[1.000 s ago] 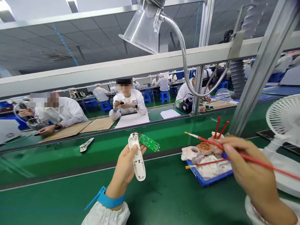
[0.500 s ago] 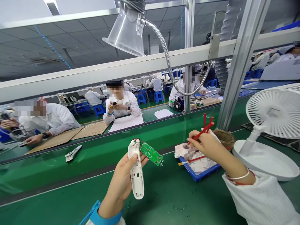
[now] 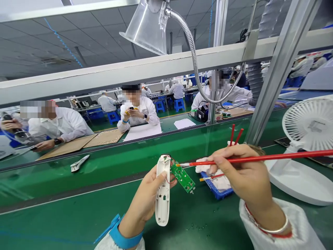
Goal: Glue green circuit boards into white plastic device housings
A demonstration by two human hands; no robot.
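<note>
Upright in my left hand (image 3: 149, 191), fingers closed round it, is a long white plastic housing (image 3: 162, 205) with its hollow side toward me. A green circuit board (image 3: 184, 177) hangs out to the right from its upper end, joined by thin wires. Between thumb and fingers, my right hand (image 3: 241, 170) pinches a paintbrush (image 3: 281, 157) with a long red handle. Its bristle tip lies at the upper end of the board; whether it touches cannot be made out. Behind my right hand, a blue tray (image 3: 220, 194) holds white crumpled material and another red-handled brush.
A white fan (image 3: 309, 173) stands at the right. Another white plastic part (image 3: 79, 163) lies beyond my left hand at the far left. A clear funnel-shaped hood (image 3: 145, 29) hangs overhead on a metal hose. Co-workers in white coats sit across the bench behind a low ledge.
My right hand has come from the tray toward the board with the red brush, now held level. The housing and board sit slightly further right in view, and the camera has shifted.
</note>
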